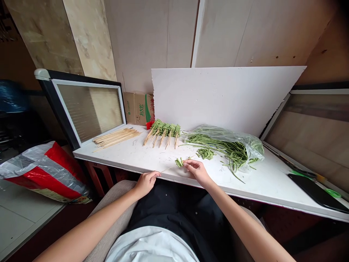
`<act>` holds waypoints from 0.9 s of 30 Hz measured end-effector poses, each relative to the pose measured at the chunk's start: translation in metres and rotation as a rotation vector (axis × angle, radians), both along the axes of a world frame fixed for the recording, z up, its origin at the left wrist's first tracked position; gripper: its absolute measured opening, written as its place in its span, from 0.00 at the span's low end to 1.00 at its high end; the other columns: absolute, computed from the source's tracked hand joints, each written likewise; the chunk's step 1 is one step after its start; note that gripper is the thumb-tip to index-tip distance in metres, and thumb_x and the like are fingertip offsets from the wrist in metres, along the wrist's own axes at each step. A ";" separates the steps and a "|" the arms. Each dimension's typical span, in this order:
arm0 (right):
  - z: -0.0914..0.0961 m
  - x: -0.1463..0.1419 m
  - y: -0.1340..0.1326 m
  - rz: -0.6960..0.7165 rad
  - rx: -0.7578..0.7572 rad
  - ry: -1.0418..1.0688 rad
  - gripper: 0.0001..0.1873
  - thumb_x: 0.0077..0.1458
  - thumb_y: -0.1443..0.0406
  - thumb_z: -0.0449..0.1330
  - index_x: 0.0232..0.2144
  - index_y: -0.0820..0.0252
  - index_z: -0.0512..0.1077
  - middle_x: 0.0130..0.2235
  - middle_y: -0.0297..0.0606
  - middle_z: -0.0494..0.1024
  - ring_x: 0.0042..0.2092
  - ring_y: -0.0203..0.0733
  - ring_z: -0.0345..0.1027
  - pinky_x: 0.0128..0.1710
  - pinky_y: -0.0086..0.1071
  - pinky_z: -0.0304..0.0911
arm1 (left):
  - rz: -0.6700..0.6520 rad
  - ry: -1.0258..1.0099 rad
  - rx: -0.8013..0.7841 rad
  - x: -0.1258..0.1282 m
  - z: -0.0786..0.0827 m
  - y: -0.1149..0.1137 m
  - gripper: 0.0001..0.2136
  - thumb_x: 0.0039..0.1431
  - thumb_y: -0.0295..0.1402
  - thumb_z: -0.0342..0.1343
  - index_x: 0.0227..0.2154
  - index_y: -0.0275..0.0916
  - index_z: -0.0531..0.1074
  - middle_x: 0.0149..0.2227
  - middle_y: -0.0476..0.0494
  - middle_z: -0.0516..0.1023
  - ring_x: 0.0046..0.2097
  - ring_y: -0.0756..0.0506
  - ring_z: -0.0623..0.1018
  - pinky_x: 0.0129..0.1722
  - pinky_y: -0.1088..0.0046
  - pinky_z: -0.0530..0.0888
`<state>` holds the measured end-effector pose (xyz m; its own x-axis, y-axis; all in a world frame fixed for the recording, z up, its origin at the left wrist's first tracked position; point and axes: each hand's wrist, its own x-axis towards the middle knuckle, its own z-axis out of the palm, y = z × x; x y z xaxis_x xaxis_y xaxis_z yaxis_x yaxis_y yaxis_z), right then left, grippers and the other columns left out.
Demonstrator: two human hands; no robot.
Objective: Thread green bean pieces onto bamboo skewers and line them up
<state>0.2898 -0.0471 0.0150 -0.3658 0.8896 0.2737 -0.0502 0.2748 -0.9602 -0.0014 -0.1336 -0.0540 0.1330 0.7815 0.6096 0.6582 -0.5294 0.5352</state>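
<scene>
My left hand (147,182) is closed on the lower end of a thin bamboo skewer (169,168), which slants up to the right over the table's front edge. Several short green bean pieces (179,162) sit across the skewer near its far end. Fingers of my right hand (196,170) pinch a bean piece at that end, close beside the others. Just beyond my right hand lies a small pile of cut bean pieces (205,153). Long whole green beans (226,145) spill from a clear plastic bag (252,145) to the right.
Finished bean skewers (165,130) are stacked at the back, sticks toward me. Bare bamboo skewers (117,137) lie at the left of the white table (131,160). A cardboard box (137,109) stands behind; a black phone (316,191) lies at the right edge.
</scene>
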 end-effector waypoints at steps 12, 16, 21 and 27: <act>0.003 0.022 0.018 -0.220 0.432 -0.352 0.12 0.60 0.64 0.57 0.40 0.56 0.80 0.46 0.44 0.83 0.48 0.52 0.73 0.43 0.41 0.67 | 0.052 -0.028 0.139 -0.004 0.002 0.002 0.12 0.73 0.29 0.48 0.41 0.37 0.79 0.30 0.46 0.79 0.29 0.50 0.77 0.34 0.75 0.74; 0.005 0.041 0.027 -0.270 0.714 -0.654 0.20 0.59 0.71 0.54 0.48 0.56 0.80 0.46 0.45 0.81 0.49 0.54 0.69 0.51 0.48 0.65 | 0.066 -0.026 0.162 -0.006 0.002 0.003 0.12 0.73 0.28 0.48 0.41 0.38 0.79 0.28 0.48 0.77 0.30 0.50 0.77 0.35 0.75 0.73; 0.002 0.059 0.038 -0.263 0.768 -0.852 0.25 0.59 0.75 0.52 0.52 0.55 0.79 0.47 0.47 0.81 0.52 0.57 0.68 0.52 0.48 0.66 | 0.064 -0.042 0.153 -0.007 0.002 0.002 0.12 0.72 0.27 0.49 0.42 0.38 0.79 0.27 0.48 0.76 0.29 0.50 0.76 0.34 0.74 0.73; 0.002 0.065 0.042 -0.212 0.832 -0.861 0.16 0.67 0.68 0.55 0.47 0.55 0.82 0.44 0.45 0.84 0.51 0.56 0.70 0.52 0.45 0.67 | 0.063 -0.048 0.142 -0.007 0.001 0.003 0.12 0.72 0.28 0.49 0.42 0.38 0.79 0.28 0.48 0.76 0.30 0.50 0.77 0.35 0.74 0.73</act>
